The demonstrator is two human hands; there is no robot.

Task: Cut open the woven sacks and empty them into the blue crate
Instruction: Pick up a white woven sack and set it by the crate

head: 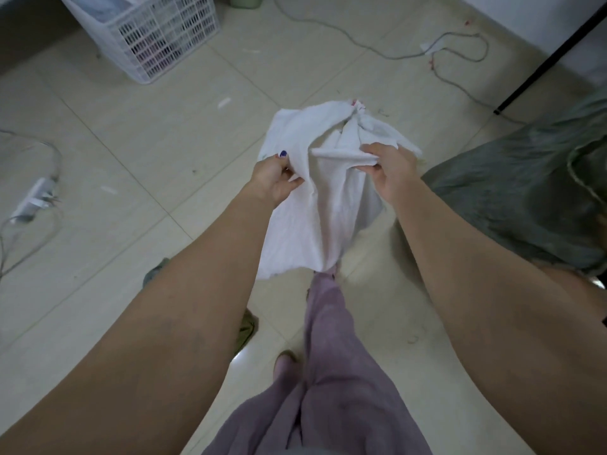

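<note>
A white woven sack (322, 198) hangs in front of me over the tiled floor, crumpled and limp, its top bunched at the far end. My left hand (276, 178) pinches a fold of the sack on its left side. My right hand (387, 172) grips a bunched edge on the sack's right side. Both arms reach forward and hold the sack up above my legs. No blue crate shows in this view, and I see no cutting tool.
A white lattice plastic basket (157, 37) stands at the back left. A grey-green sack or cloth (525, 192) lies on the floor at the right. Cables (460, 54) trail across the far floor. A power strip (33, 198) lies left, a black pole (551, 57) leans right.
</note>
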